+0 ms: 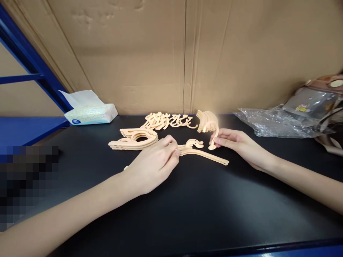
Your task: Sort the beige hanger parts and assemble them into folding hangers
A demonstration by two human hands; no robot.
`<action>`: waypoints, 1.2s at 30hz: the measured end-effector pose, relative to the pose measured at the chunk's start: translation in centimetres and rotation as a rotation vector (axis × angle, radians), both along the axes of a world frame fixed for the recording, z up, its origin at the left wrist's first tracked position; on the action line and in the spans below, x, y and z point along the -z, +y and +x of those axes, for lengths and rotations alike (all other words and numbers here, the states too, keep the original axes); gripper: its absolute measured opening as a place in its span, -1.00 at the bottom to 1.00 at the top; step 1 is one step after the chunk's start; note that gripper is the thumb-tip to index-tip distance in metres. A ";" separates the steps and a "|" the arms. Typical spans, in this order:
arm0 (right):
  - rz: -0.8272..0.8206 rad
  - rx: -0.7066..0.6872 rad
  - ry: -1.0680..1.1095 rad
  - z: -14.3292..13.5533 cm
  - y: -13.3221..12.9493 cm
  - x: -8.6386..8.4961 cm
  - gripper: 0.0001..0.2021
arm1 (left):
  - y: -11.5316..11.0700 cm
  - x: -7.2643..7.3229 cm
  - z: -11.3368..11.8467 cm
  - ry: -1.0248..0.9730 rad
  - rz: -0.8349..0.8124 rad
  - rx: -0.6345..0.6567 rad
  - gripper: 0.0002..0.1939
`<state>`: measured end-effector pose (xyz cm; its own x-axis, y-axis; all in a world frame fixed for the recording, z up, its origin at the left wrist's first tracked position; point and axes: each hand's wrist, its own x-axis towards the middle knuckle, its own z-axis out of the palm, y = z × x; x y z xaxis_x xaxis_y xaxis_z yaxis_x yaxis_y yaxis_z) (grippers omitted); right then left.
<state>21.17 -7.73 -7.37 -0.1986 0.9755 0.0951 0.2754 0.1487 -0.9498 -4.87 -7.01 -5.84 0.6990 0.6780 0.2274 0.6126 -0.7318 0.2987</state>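
Observation:
My left hand (158, 162) is closed round the middle of a cream plastic hanger (207, 156), whose long arm sticks out to the right just over the black table. Pinched in the fingers of my right hand (232, 141) is a cream hanger hook (216, 134), its curved end upward. A small curved cream piece (192, 142) shows between the two hands, close to the hanger. To the left of my left hand lies a stack of cream hangers (131, 145), partly hidden by that hand. My left palm and fingers cover part of the held hanger.
Behind the hands lie a heap of loose cream pieces (155, 121), several loose hooks (179, 121) and a row of curved hanger arms (205, 119). A tissue pack (92, 113) is at the back left. Crumpled clear plastic (268, 121) and a transparent bag (308, 101) lie right. Cardboard (134, 57) stands behind.

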 end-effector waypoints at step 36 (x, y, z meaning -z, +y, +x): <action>-0.056 -0.108 0.336 -2.7 2.0 0.3 -0.82 | 0.5 2.2 1.7 -0.217 -0.184 -0.002 -0.82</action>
<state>18.50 -5.70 -7.70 -0.2670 0.9562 0.1200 -0.0683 0.1054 -0.9921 -3.20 -6.52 -7.99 0.6456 0.7233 0.2452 0.5213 -0.6519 0.5506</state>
